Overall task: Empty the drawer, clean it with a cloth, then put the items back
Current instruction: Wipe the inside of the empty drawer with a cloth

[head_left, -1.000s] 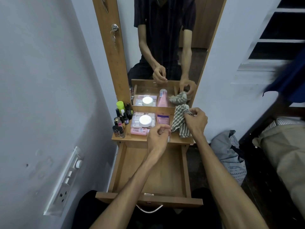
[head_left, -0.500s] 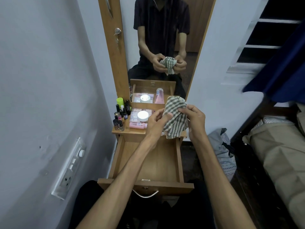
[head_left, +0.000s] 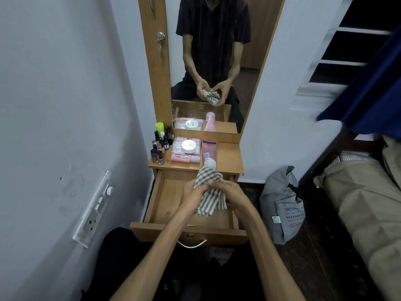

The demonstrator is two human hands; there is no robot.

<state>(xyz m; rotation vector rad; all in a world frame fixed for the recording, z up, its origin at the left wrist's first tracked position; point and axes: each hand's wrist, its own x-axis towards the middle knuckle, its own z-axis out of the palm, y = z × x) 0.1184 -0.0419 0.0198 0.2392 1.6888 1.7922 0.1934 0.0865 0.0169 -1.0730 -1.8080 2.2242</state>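
The wooden drawer (head_left: 159, 196) of a small dressing table stands pulled out, its bare floor showing. Above it, both hands hold a green-and-white checked cloth (head_left: 208, 200). My left hand (head_left: 194, 195) grips its left side and my right hand (head_left: 233, 195) grips its right side. On the table top (head_left: 229, 157) lie a pink tube (head_left: 208, 152), a white round jar (head_left: 188, 146) on clear and pink cases (head_left: 181, 157), and several small nail polish bottles (head_left: 160, 146) at the left.
A mirror (head_left: 214, 61) behind the table reflects a person holding the cloth. A white wall with a switch panel (head_left: 94, 210) is on the left. A grey bag (head_left: 282, 205) sits on the floor at the right, beside a bed (head_left: 364, 203).
The cloth was lifted off the right side of the table top by my right hand; my left hand joined it. Both hands have brought it down over the open drawer.
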